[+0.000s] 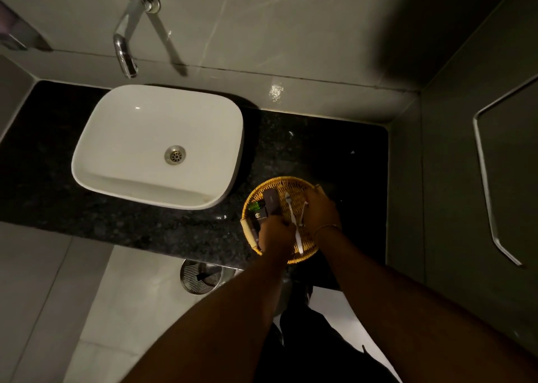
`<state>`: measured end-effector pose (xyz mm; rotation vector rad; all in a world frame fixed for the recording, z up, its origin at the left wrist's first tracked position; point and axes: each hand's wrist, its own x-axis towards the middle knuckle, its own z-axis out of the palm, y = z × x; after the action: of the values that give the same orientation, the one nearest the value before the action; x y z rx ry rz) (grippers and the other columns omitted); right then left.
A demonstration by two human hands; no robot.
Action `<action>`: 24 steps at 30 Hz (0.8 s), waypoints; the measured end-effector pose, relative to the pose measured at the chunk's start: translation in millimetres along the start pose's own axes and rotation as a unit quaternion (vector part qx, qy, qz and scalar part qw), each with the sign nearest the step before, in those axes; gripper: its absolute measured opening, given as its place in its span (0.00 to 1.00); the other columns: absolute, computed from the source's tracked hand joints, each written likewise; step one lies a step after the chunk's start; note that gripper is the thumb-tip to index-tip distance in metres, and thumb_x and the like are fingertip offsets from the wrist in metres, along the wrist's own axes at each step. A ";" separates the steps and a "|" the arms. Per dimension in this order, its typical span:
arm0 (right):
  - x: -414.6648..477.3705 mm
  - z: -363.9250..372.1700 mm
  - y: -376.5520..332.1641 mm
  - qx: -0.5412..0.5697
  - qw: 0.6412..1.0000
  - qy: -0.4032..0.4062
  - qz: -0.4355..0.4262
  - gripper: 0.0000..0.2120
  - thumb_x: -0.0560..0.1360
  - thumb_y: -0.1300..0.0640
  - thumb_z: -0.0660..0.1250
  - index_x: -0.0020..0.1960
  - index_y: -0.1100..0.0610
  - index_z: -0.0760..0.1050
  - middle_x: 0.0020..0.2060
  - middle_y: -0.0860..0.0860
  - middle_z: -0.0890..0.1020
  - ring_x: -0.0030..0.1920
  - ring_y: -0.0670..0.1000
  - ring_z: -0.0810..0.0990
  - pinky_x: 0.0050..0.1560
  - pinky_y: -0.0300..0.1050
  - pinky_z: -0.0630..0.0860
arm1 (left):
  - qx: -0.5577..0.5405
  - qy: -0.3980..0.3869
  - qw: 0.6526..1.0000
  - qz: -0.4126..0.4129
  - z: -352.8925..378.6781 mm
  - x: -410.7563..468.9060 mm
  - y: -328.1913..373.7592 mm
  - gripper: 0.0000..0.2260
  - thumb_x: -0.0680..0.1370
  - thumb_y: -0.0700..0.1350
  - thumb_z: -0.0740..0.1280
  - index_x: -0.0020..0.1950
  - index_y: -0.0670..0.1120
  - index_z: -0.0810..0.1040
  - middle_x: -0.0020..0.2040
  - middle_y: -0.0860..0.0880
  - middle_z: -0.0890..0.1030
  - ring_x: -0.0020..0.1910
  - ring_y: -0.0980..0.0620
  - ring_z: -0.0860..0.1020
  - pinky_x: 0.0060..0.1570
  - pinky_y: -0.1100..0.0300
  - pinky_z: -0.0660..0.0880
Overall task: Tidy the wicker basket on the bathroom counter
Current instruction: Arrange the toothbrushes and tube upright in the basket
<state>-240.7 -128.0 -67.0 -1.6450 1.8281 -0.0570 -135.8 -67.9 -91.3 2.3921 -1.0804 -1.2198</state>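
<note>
A round wicker basket [279, 185] sits on the black granite counter [145, 225], right of the sink. Inside lie a dark box with a white logo [260, 215], a second dark box [271, 202], a small green bottle [255, 206], a cream tube [249, 233] at the left rim and two white toothbrushes [292, 211]. My left hand [275, 234] reaches into the basket with its fingers closed at the near end of the dark boxes. My right hand [321, 208] rests over the right side of the basket, touching the second toothbrush; its grip is hidden.
A white vessel sink [158, 147] stands at the left under a chrome wall spout [125, 59]. A metal bin [201, 276] is on the floor below the counter edge. A dark wall with a chrome rail [489, 208] closes the right side.
</note>
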 end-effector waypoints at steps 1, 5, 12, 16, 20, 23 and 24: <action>0.0 2.3 -1.1 0.004 1.000 0.004 0.000 0.18 0.81 0.60 0.63 0.70 0.58 0.75 0.69 0.58 0.74 0.65 0.62 0.77 0.63 0.56 0.77 | -0.006 0.003 1.000 -0.001 0.6 -0.1 -0.1 0.09 0.82 0.45 0.70 0.50 0.42 0.88 0.46 0.44 0.87 0.43 0.47 0.84 0.45 0.51 0.82; -3.8 13.5 -9.3 -0.030 0.999 0.030 0.017 0.16 0.84 0.50 0.59 0.63 0.59 0.78 0.65 0.59 0.80 0.64 0.60 0.80 0.67 0.53 0.76 | -0.013 0.003 1.000 0.003 3.4 -1.6 -0.1 0.11 0.81 0.46 0.69 0.46 0.40 0.88 0.43 0.42 0.87 0.44 0.42 0.87 0.45 0.52 0.82; -12.3 27.1 1.3 -0.002 0.999 0.035 0.024 0.16 0.87 0.53 0.57 0.64 0.59 0.80 0.63 0.57 0.83 0.63 0.57 0.81 0.67 0.53 0.77 | -0.002 0.002 1.000 0.004 1.4 -2.4 0.7 0.12 0.82 0.47 0.69 0.50 0.40 0.88 0.46 0.41 0.88 0.47 0.42 0.87 0.46 0.53 0.79; -12.2 25.9 0.0 -0.029 0.999 0.022 0.002 0.17 0.86 0.52 0.57 0.62 0.58 0.81 0.61 0.57 0.83 0.62 0.58 0.82 0.65 0.54 0.78 | 0.007 0.007 1.000 0.002 1.9 -4.6 1.9 0.12 0.84 0.49 0.68 0.54 0.43 0.87 0.50 0.44 0.88 0.52 0.44 0.86 0.49 0.55 0.78; -10.6 25.9 -0.6 -0.049 0.998 0.025 -0.007 0.18 0.86 0.49 0.56 0.63 0.57 0.80 0.61 0.57 0.83 0.60 0.58 0.82 0.63 0.54 0.80 | 0.013 0.013 1.000 0.004 2.6 -5.4 0.5 0.12 0.84 0.49 0.68 0.54 0.44 0.88 0.50 0.44 0.88 0.51 0.45 0.86 0.49 0.53 0.80; -16.9 25.4 -4.5 -0.059 0.998 0.032 0.001 0.16 0.86 0.49 0.58 0.66 0.54 0.79 0.63 0.56 0.83 0.62 0.58 0.82 0.63 0.54 0.80 | 0.017 0.013 1.000 0.014 -1.7 -8.1 0.2 0.11 0.83 0.49 0.68 0.55 0.45 0.88 0.50 0.45 0.88 0.51 0.45 0.86 0.47 0.55 0.78; -17.6 26.4 -3.7 -0.060 0.998 0.036 0.004 0.16 0.86 0.49 0.58 0.66 0.54 0.78 0.63 0.56 0.82 0.62 0.58 0.82 0.62 0.55 0.80 | 0.017 0.016 0.999 0.024 -2.0 -8.5 -1.1 0.11 0.84 0.50 0.68 0.55 0.45 0.87 0.50 0.46 0.88 0.51 0.46 0.86 0.47 0.55 0.78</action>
<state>-224.7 -102.7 -78.0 -1.7383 1.9252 -0.0043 -136.8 -61.3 -85.5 2.3886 -1.1509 -1.1538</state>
